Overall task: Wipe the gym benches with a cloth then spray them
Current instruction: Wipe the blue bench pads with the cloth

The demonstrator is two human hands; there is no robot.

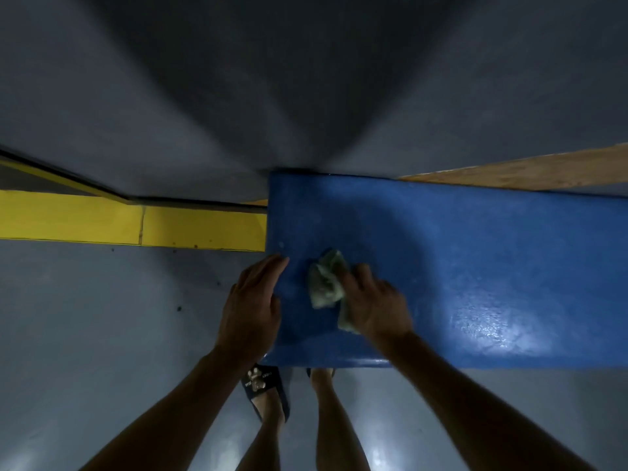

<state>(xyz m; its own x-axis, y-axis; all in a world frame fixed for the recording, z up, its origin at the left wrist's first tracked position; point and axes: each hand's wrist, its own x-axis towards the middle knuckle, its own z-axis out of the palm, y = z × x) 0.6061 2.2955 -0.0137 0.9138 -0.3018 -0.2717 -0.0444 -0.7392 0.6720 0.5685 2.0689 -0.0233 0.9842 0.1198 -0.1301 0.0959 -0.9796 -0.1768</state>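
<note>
The blue bench (458, 266) runs from the middle of the view to the right edge, where it is cut off. Its left end stands against a grey wall (306, 79), and its surface shines wet on the right part. On this left end lies the green cloth (327, 283), crumpled, near the front edge.

The right hand (373, 304) is on the cloth and presses it to the bench; its fingers are bent around the near part of the cloth, and part of the cloth comes out under the palm. The left hand (253, 302) rests at the left corner of the bench with fingers straight and close together, holding nothing; the fingertips touch the blue surface.

To the left of the bench a yellow band (136, 220) goes along the bottom of the wall. Behind the bench, on the right, a wooden board (543, 171) lies at an angle and leaves the view. Below the bench edge the grey floor (102, 334) shows some dark spots. A dark sandal (263, 385) with a pale figure on the strap is on the left foot; the right foot is mostly hidden under the bench.

The light is weak and the wall is blurred, so the corner behind the bench is hard to read.
</note>
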